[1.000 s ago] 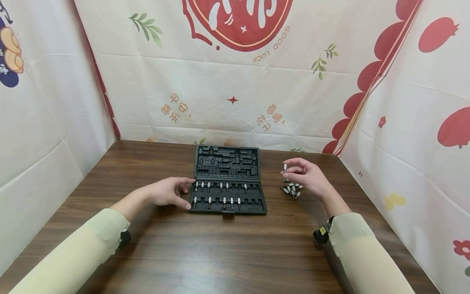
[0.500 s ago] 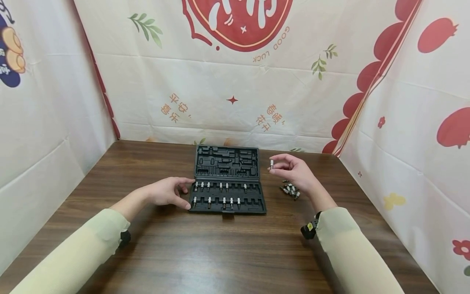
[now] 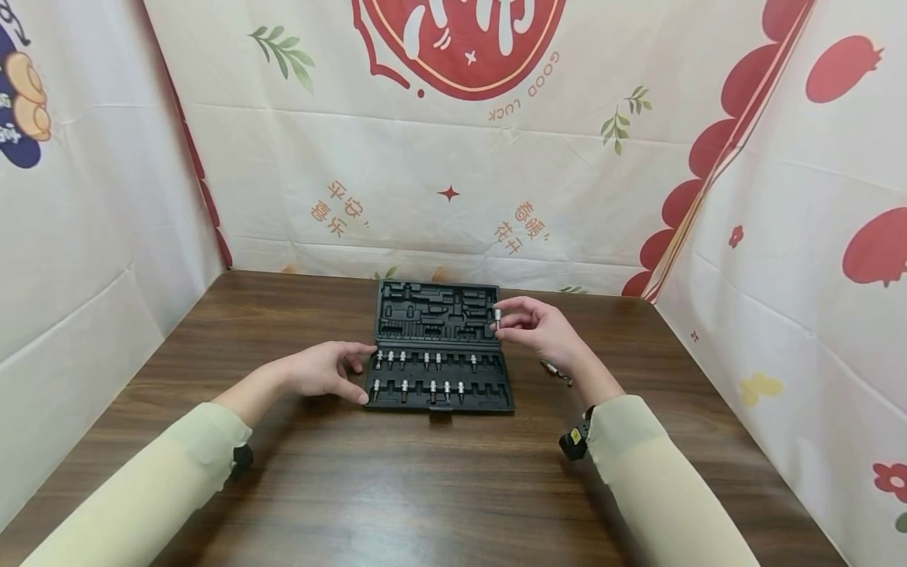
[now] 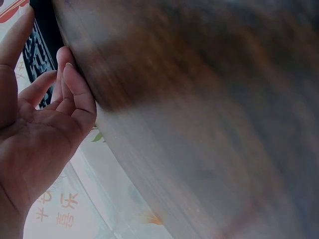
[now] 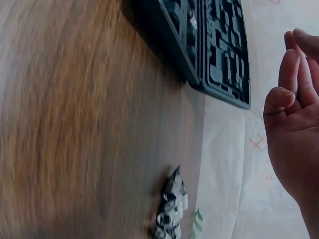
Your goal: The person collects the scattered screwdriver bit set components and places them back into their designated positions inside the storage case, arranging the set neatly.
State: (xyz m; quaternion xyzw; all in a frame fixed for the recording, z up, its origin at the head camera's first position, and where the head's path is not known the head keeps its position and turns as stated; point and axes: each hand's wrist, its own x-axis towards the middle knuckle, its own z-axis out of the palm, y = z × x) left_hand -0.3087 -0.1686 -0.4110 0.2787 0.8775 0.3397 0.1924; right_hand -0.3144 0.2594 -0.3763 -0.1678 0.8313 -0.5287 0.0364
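A black plastic case lies unfolded on the table, with several silver bit sockets standing in two rows of its slots. My left hand is at the case's left side, thumb at the front corner and index finger at the edge near the hinge, fingers spread and relaxed. Between thumb and fingertips, my right hand pinches one bit socket upright, silver end up, overlapping the right edge of the open lid. In the right wrist view the held socket is hidden by the fingers.
A small pile of loose bit sockets lies on the wooden table to the right of the case, partly covered by my right wrist in the head view. Printed cloth hangs around the table's back and sides.
My right hand has carried the pinched bit socket leftward from above the loose pile to the lid's right edge. The left hand and the case have stayed in place.
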